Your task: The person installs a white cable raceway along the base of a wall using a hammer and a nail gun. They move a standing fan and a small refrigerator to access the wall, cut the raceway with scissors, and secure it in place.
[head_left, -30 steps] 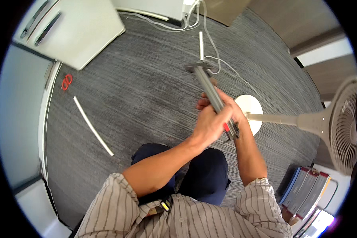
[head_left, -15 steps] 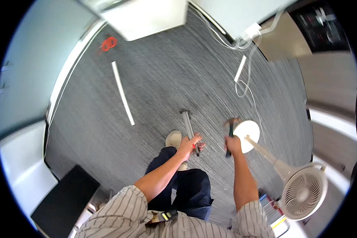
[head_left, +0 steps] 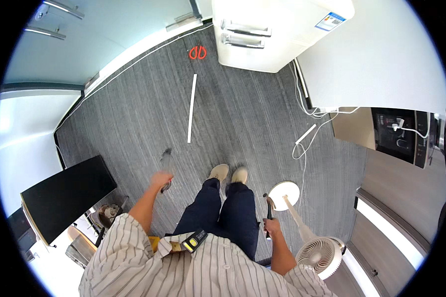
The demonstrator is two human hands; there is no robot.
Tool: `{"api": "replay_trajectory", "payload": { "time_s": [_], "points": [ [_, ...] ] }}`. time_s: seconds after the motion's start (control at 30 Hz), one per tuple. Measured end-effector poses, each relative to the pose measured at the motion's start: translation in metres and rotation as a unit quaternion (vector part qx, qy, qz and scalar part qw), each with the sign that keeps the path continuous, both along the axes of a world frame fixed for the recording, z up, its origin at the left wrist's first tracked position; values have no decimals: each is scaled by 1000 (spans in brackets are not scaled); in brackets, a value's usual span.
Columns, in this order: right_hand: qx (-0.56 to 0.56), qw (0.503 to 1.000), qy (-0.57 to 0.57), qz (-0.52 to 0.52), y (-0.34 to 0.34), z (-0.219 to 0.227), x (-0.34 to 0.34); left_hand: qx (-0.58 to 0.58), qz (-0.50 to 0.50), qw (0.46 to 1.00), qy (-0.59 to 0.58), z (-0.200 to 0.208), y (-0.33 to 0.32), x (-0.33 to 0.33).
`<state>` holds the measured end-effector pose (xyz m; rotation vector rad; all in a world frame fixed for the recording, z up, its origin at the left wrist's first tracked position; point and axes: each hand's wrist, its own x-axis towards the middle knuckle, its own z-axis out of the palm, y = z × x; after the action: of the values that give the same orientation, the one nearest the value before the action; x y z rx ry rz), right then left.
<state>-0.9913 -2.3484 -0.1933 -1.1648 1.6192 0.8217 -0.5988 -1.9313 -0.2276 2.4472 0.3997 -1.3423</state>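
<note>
My left hand, smeared by motion, is closed round a long grey metal tool with a dark end and a bit of red near the grip; its exact kind is too blurred to tell. It hangs over the carpet left of my legs. On the right, my right hand grips the handle of a claw hammer, head pointing away from me. The hammer is beside the round white base of a standing fan. Red-handled scissors lie on the carpet at the far side, beyond a long white strip.
A white refrigerator stands at the far side. A shorter white strip and loose white cable lie on the right. The fan's head is close to my right arm. A black panel stands at the left.
My left hand has swung left with the grey tool, away from my legs. My right hand has drawn back toward me with the hammer. My view has turned and my feet now stand side by side.
</note>
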Motion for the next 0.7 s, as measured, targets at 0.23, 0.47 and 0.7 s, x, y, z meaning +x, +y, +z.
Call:
{"api": "replay_trajectory", "payload": {
  "time_s": [0.23,0.47,0.7],
  "points": [
    [12,987,-48,-151,-80,46,61,-59,384,903,184,127,3,-36],
    [53,940,-185,-283,-212,96,222,-221,690,682,102,186,-83,-21],
    [-232,851,-443,-158,-286,233,406,-437,644,624,-71,219,-189,116]
  ]
}}
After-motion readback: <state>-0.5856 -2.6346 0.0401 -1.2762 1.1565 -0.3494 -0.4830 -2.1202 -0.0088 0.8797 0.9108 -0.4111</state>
